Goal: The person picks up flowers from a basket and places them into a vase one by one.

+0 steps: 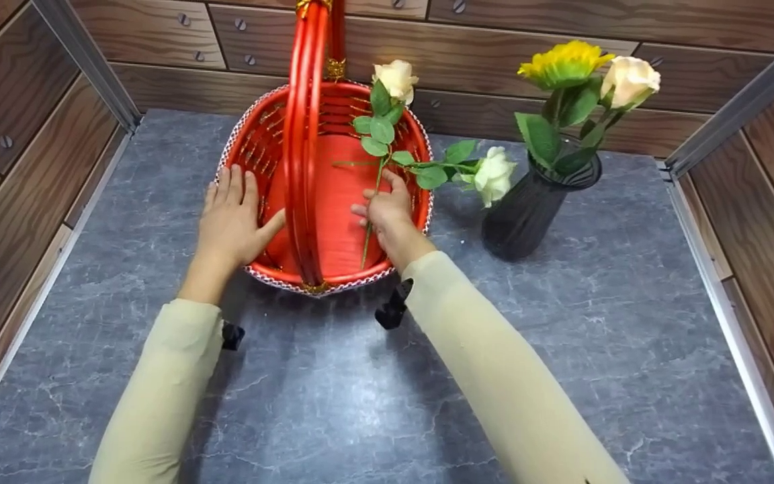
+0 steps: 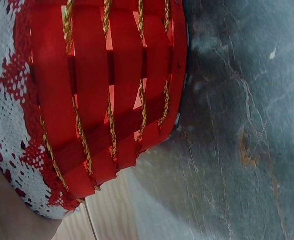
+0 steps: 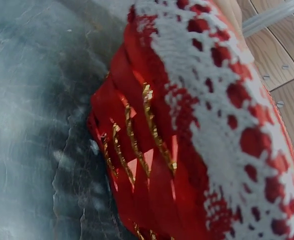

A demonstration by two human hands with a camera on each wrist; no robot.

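A red woven basket (image 1: 340, 242) with a tall arched handle (image 1: 303, 134) stands before me. My left hand (image 1: 229, 222) rests on its left rim, fingers straight and thumb reaching inside. Over the basket's right side, my right hand (image 1: 390, 212) pinches the stem of a cream rose (image 1: 395, 81), whose bloom points to the back rim. A white rose (image 1: 494, 176) lies across the right rim, its bloom outside and its stem inside, crossing the cream rose's stem. The wrist views show the basket's outer slats (image 2: 92, 75) and white lace trim (image 3: 211, 110); the fingers are hidden there.
To the right, a dark vase (image 1: 528, 215) holds a yellow flower (image 1: 564, 64) and a peach rose (image 1: 629, 82); the white rose's bloom is close to it. Wood-patterned panels (image 1: 494, 54) border the grey marbled tabletop (image 1: 333, 403) at the back and sides.
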